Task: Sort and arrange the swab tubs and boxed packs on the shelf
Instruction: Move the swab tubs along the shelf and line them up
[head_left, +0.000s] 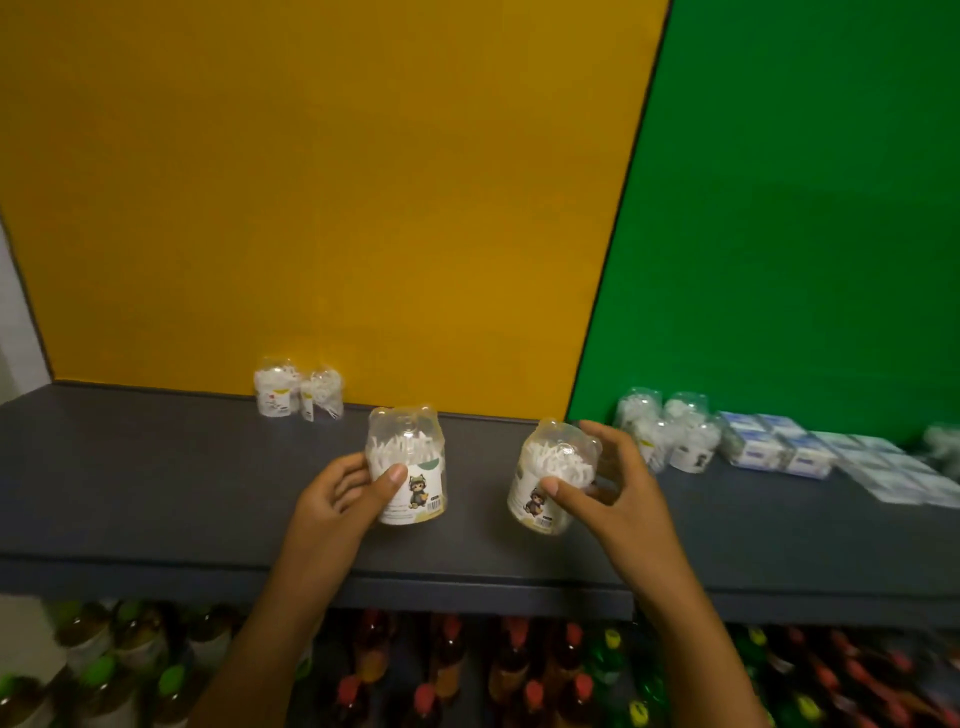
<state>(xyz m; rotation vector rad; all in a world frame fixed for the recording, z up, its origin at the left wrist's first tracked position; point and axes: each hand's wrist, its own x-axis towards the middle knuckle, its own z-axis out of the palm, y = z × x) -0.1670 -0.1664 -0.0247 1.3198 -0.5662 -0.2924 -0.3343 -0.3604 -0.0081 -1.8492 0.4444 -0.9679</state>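
Observation:
My left hand (345, 493) grips a clear swab tub (410, 462) with a cartoon label, standing upright on the dark grey shelf (156, 493). My right hand (608, 483) grips a second swab tub (545, 470), tilted slightly left, just right of the first. Two more swab tubs (298, 389) stand at the back against the yellow wall. A cluster of several tubs (667, 428) sits to the right in front of the green wall. Beside them lie blue-and-white boxed packs (774, 444).
Flat pale packs (893, 470) lie at the far right of the shelf. The shelf's front edge (415, 587) runs across the view. Below it, rows of bottles (467, 670) with red, green and yellow caps fill the lower shelf.

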